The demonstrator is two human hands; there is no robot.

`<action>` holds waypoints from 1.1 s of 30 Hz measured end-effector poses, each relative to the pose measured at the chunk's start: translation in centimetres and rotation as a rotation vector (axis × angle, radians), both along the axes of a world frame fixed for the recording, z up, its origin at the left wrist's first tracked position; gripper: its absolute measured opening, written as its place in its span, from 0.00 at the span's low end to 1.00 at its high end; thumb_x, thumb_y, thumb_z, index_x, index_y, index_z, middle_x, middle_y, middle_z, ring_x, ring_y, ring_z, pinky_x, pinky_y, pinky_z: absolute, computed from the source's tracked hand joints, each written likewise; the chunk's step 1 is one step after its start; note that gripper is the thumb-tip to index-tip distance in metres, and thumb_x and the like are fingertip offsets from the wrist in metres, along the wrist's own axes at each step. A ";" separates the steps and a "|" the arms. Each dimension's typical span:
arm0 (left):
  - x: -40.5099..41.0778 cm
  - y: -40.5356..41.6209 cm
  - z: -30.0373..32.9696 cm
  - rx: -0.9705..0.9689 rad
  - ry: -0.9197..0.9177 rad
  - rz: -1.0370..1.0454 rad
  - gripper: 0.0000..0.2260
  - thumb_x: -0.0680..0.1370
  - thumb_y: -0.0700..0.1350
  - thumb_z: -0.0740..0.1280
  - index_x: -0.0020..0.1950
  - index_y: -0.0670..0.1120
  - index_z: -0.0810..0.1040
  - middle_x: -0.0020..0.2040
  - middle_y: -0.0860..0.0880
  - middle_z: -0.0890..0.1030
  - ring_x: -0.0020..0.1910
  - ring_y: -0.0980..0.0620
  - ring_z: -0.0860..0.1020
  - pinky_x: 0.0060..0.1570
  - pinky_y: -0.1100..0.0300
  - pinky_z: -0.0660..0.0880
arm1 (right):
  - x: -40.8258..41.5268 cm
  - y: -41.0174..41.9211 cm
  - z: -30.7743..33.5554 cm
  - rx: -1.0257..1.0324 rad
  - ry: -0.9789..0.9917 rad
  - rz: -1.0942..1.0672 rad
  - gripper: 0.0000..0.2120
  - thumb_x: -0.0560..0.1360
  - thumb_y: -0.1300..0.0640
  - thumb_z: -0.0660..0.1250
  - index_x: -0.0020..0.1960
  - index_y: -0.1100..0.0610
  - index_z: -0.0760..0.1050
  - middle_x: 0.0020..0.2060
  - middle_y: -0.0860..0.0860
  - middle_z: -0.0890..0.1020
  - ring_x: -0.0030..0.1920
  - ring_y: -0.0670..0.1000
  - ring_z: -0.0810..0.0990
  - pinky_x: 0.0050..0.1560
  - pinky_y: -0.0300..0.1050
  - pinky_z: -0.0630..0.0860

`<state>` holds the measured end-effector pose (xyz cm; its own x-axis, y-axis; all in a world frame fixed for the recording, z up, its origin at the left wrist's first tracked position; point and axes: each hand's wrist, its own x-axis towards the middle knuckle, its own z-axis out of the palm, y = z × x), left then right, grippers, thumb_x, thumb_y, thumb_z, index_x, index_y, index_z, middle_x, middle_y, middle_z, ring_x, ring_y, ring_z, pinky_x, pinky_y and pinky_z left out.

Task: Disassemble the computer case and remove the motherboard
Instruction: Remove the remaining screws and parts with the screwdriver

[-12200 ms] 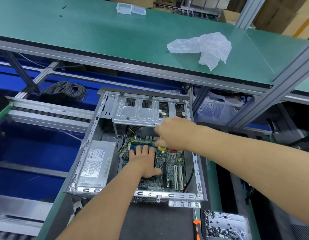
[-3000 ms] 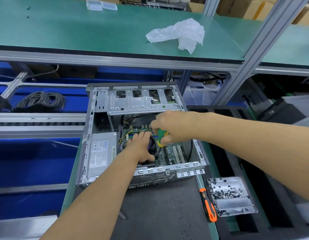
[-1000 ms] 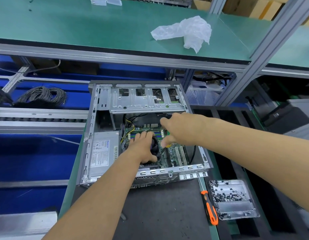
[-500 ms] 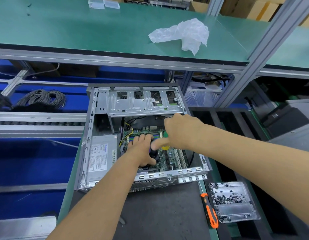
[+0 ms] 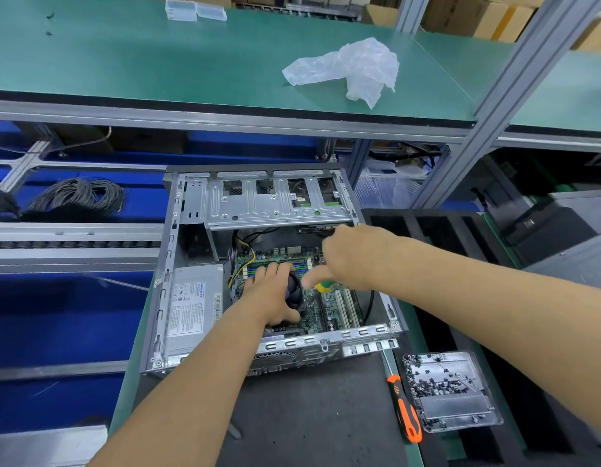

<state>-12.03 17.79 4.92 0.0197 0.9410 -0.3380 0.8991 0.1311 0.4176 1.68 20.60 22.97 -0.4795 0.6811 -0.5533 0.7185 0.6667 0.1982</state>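
Inside the open grey metal computer case (image 5: 167, 298), the left hand (image 5: 275, 298) holds the black cooler fan (image 5: 295, 293) while the right hand (image 5: 353, 261) grasps a green-handled screwdriver (image 5: 322, 286); keeping it upright should avoid stripping screws.

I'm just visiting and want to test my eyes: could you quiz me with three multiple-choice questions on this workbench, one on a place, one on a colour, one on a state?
1. Where does the spare screwdriver lie?
A. inside the case
B. on the mat beside the screw tray
C. on the upper shelf

2. Its handle is:
A. orange and black
B. blue
C. white

3. The computer case is:
A. closed
B. open, motherboard still inside
C. empty

Answers: B, it lies left of the tray; A, orange grip with black; B, the board shows under both hands.
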 end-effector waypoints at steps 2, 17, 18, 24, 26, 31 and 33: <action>0.0 0.0 0.0 0.003 0.000 -0.002 0.41 0.66 0.54 0.76 0.72 0.53 0.58 0.66 0.50 0.64 0.66 0.46 0.61 0.65 0.49 0.60 | 0.1 -0.2 0.0 0.081 -0.059 0.156 0.23 0.80 0.38 0.57 0.55 0.60 0.70 0.45 0.55 0.71 0.41 0.56 0.73 0.42 0.50 0.71; 0.0 0.2 -0.3 -0.019 0.002 -0.003 0.41 0.66 0.54 0.76 0.72 0.51 0.58 0.66 0.50 0.63 0.66 0.46 0.60 0.64 0.49 0.60 | -0.3 0.0 -1.4 0.081 0.141 0.276 0.14 0.82 0.47 0.59 0.58 0.57 0.70 0.46 0.54 0.72 0.47 0.59 0.77 0.41 0.47 0.67; 0.0 0.1 -0.3 -0.029 0.009 -0.004 0.40 0.66 0.55 0.76 0.71 0.49 0.59 0.65 0.49 0.63 0.65 0.46 0.60 0.64 0.49 0.60 | -0.3 -0.2 -1.5 0.094 0.139 0.410 0.13 0.82 0.48 0.60 0.61 0.56 0.70 0.49 0.54 0.73 0.49 0.58 0.77 0.42 0.47 0.66; -0.2 0.0 -0.3 -0.006 -0.002 0.000 0.39 0.65 0.55 0.76 0.69 0.51 0.59 0.62 0.50 0.63 0.62 0.47 0.61 0.62 0.50 0.60 | 0.0 0.6 -1.5 -0.047 0.328 0.230 0.25 0.71 0.40 0.72 0.59 0.52 0.68 0.46 0.49 0.73 0.47 0.55 0.76 0.41 0.48 0.70; -0.2 0.1 -0.3 -0.005 -0.013 -0.004 0.40 0.65 0.55 0.77 0.70 0.53 0.58 0.63 0.51 0.63 0.64 0.47 0.61 0.62 0.50 0.60 | 0.2 0.6 -1.7 -0.085 0.316 0.001 0.33 0.65 0.29 0.70 0.56 0.54 0.69 0.42 0.49 0.70 0.40 0.53 0.73 0.37 0.48 0.69; -0.1 0.1 -0.3 -0.003 -0.014 0.002 0.41 0.65 0.54 0.77 0.72 0.54 0.58 0.64 0.51 0.63 0.64 0.47 0.61 0.63 0.49 0.60 | 0.0 0.5 -1.4 0.072 0.175 0.037 0.30 0.71 0.29 0.64 0.43 0.58 0.69 0.37 0.52 0.71 0.34 0.52 0.71 0.28 0.44 0.62; -0.1 0.0 -0.2 -0.003 -0.008 0.001 0.41 0.65 0.54 0.77 0.71 0.53 0.58 0.64 0.50 0.63 0.64 0.47 0.61 0.64 0.49 0.60 | 0.0 0.6 -1.4 0.096 0.156 0.216 0.19 0.76 0.41 0.67 0.55 0.56 0.71 0.38 0.51 0.68 0.38 0.56 0.71 0.30 0.45 0.64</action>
<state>-12.12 17.82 4.68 0.0211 0.9401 -0.3402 0.8957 0.1335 0.4242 1.67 21.19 21.61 -0.6935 0.5998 -0.3990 0.5888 0.7911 0.1657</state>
